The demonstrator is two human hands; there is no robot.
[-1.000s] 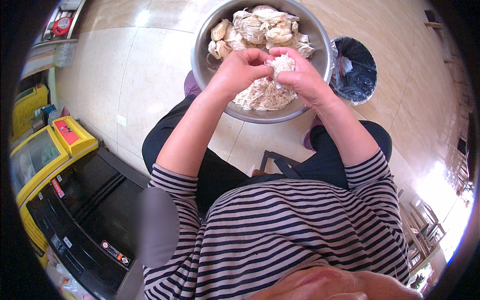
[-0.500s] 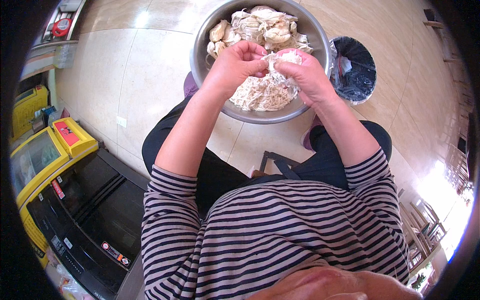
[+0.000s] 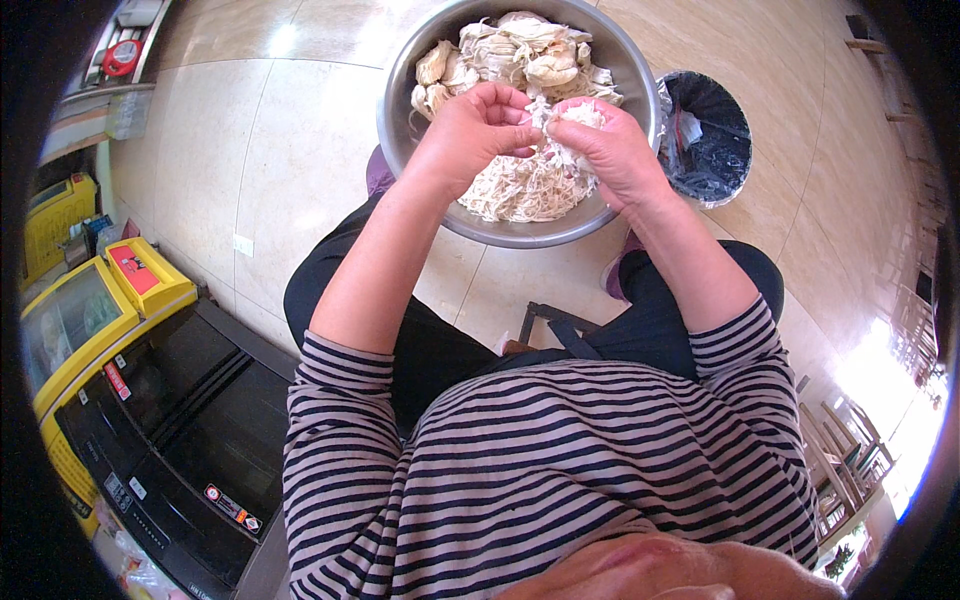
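A pale shredded clump (image 3: 584, 115) was held over a wide metal basin (image 3: 530, 239).
The right hand (image 3: 612, 150) gripped the clump between thumb and fingers; the left hand (image 3: 485, 128) pinched a strand (image 3: 538, 112) at its edge. Below lay a pile of fine shreds (image 3: 522, 192), with larger fibrous pieces (image 3: 528, 55) at the basin's far side. A black-lined bin (image 3: 715, 150) stood just right of the basin on the tiled floor (image 3: 310, 120).

Basin (image 3: 636, 85): the top edge cuts its far rim from my view.
Right hand (image 3: 622, 158): pale shreds (image 3: 583, 116) hide some fingers from me.
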